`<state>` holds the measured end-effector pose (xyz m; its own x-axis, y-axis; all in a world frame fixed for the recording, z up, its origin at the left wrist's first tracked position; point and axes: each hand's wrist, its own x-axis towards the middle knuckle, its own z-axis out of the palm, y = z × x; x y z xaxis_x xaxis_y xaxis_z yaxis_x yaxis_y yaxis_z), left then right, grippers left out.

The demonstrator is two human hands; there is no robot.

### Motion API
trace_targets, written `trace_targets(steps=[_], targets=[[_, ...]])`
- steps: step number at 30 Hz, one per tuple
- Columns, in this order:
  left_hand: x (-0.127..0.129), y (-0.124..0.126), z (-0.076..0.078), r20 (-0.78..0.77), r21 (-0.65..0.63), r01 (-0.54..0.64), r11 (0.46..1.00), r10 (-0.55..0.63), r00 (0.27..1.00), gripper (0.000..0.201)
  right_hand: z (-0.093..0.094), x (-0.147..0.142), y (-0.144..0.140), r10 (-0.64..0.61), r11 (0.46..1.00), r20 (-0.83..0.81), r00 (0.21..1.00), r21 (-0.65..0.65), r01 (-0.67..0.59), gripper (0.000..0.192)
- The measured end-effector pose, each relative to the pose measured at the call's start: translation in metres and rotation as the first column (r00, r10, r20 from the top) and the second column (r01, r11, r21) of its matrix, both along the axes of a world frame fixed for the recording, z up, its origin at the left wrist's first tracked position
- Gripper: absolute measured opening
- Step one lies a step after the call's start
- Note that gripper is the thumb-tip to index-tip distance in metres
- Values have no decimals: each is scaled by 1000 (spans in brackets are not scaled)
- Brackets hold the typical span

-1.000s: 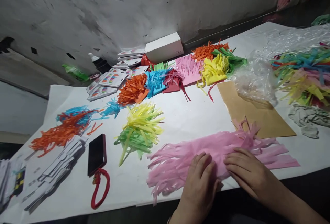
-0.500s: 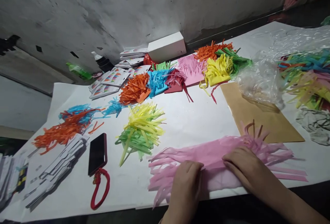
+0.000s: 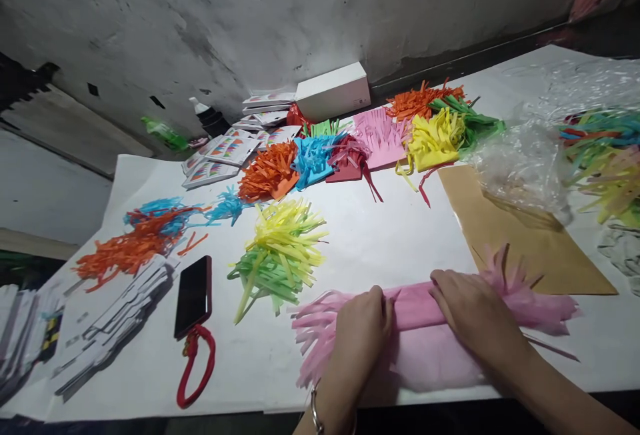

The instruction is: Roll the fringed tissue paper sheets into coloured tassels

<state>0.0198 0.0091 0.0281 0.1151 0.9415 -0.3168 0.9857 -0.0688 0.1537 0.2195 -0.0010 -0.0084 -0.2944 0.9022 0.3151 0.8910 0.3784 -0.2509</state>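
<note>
Lying crosswise along the counter (image 3: 360,248) edge just below the brown card (image 3: 530,241), the pink fringed roll (image 3: 415,305) runs left-right, with left hand (image 3: 363,331) and right hand (image 3: 470,315) both curled closed over its middle, fringe spilling past each grip.

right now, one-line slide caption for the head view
Both hands, left hand and right hand, roll pink fringed tissue paper on a white table.
</note>
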Motion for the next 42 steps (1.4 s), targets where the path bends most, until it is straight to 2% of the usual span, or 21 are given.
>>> trace_targets(steps=[2, 5, 7, 9, 10, 11, 13, 14, 15, 16, 20, 24, 28, 31, 35, 38, 40, 42], targets=[[0, 2, -1, 3, 2, 4, 1000, -4, 1000, 26, 4, 2, -7, 87, 989, -37, 996, 122, -82, 22], [-2, 2, -2, 17, 7, 11, 1000, -11, 1000, 26, 6, 2, -16, 340, 910, -46, 939, 268, -316, 30], [-6, -1, -3, 31, 7, 5, 1000, -5, 1000, 25, 4, 1, -19, 423, 877, -10, 906, 254, -407, 34], [-11, -8, -4, 99, 128, 11, 992, -24, 995, 17, 1, 0, -20, 426, 882, -4, 905, 224, -415, 34], [-14, -13, -5, 147, 249, 32, 968, -71, 987, 15, -1, 0, -20, 426, 884, -18, 905, 221, -412, 33], [-16, -18, -6, 186, 392, 68, 917, -152, 971, 19, -3, -1, -20, 421, 888, -37, 906, 221, -403, 31], [-18, -28, -9, 192, 632, 161, 758, -354, 915, 30, -5, -1, -21, 420, 889, -69, 905, 230, -395, 29], [-18, -32, -12, 163, 689, 212, 693, -433, 886, 29, -5, -1, -21, 427, 887, -85, 900, 232, -399, 28], [-17, -35, -15, 133, 711, 258, 655, -485, 864, 25, -5, -2, -22, 435, 885, -101, 895, 228, -405, 28], [-16, -36, -20, 113, 709, 294, 641, -515, 850, 19, -5, -2, -23, 442, 885, -114, 890, 219, -412, 28], [-15, -33, -35, 109, 634, 358, 686, -538, 836, 11, -3, -5, -22, 406, 904, -94, 909, 189, -384, 26], [-16, -31, -35, 190, 616, 339, 711, -552, 812, 15, -3, -6, -19, 380, 900, -16, 925, 236, -366, 31], [-16, -33, -32, 172, 647, 336, 685, -560, 810, 14, -5, -6, -20, 393, 896, -37, 919, 239, -374, 31], [-19, -35, -36, 190, 657, 332, 677, -575, 796, 15, -8, -3, -25, 426, 884, -44, 903, 230, -406, 32], [-24, -39, -45, 291, 694, 231, 682, -559, 777, 21, -10, 6, -31, 389, 909, -110, 915, 205, -362, 34], [-25, -43, -43, 374, 628, 115, 770, -427, 823, 22, -9, 8, -29, 310, 946, -147, 939, 147, -289, 36], [-24, -44, -37, 395, 549, 65, 833, -328, 858, 23, -7, 7, -24, 241, 967, -95, 966, 105, -231, 35], [-22, -43, -31, 373, 491, 45, 870, -256, 892, 23, -7, 5, -17, 180, 980, -25, 983, 85, -178, 36]])
